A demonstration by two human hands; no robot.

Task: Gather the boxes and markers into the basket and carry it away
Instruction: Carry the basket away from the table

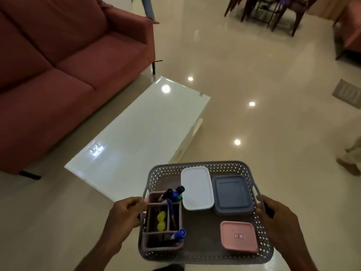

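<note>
A grey perforated basket hangs in the air in front of me, above the floor. My left hand grips its left handle and my right hand grips its right handle. Inside lie a white box, a dark blue box and a pink box. A pink organiser at the basket's left holds several markers with blue and black caps, plus a yellow item.
A glossy white coffee table stands just ahead on the left, with a red sofa beyond it. Shiny tiled floor spreads to the right. Dining chairs stand far back; a person's foot shows at the right edge.
</note>
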